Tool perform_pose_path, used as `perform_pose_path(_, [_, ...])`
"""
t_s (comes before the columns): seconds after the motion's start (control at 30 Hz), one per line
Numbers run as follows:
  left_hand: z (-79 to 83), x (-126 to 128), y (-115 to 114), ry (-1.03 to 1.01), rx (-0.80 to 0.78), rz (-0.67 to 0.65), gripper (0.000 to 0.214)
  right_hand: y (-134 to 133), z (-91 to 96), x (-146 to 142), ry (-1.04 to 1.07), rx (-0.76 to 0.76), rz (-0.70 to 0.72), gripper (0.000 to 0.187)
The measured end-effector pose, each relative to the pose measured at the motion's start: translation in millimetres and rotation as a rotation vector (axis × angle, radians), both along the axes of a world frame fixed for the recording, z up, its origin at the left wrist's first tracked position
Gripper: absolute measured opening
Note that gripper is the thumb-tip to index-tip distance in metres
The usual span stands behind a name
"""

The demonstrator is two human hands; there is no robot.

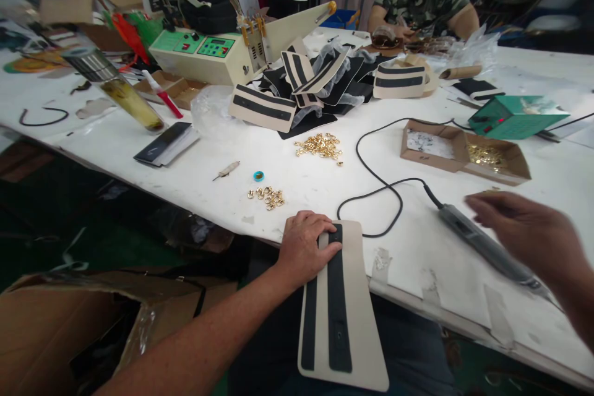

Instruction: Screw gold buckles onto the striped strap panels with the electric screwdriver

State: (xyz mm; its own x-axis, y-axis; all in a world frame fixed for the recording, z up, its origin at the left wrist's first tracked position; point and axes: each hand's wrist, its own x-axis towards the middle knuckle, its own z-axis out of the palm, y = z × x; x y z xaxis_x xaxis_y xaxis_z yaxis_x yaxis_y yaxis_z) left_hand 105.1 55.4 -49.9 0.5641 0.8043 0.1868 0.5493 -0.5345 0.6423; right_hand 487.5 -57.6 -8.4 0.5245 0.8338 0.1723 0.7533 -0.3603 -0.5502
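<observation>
My left hand [306,246] rests with curled fingers on the top end of a beige panel with two black stripes [341,322], which overhangs the table's front edge. My right hand [524,229] hovers, blurred by motion, fingers stretched out, just above a grey corded pen-like tool [482,244] lying on the white table [297,179]; whether it touches the tool I cannot tell. A small pile of gold metal rings [268,196] lies just beyond my left hand, beside a blue ring [258,176].
A larger gold pile [320,146], a heap of striped panels [306,86], a cream machine [208,55], a green box [515,116], open cardboard trays [464,151] and a bottle [125,96] crowd the table. A person [417,6] sits opposite. A carton [69,322] stands lower left.
</observation>
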Motion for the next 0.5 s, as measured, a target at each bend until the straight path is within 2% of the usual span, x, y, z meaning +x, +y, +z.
perform_pose_path(0.1, [-0.6,0.2,0.5,0.008,0.004,-0.004,0.026,19.3,-2.8,-111.8,0.273,-0.059,0.431,0.038])
perform_pose_path(0.13, [-0.8,0.3,0.5,0.011,0.004,-0.007,0.025,25.8,-8.3,-140.0,0.309,-0.066,0.529,0.034])
perform_pose_path(0.2, [-1.5,0.1,0.4,0.013,0.008,-0.014,0.024,36.8,-20.9,-177.5,0.352,-0.073,0.623,0.027])
perform_pose_path(0.3, [-3.4,-1.1,0.2,0.003,0.02,-0.022,0.023,46.9,-34.2,-195.0,0.324,-0.092,0.626,0.02])
perform_pose_path(0.5, [-6.5,-3.2,-0.4,-0.017,0.02,-0.027,0.024,52.4,-37.5,-193.6,0.316,-0.116,0.543,0.014])
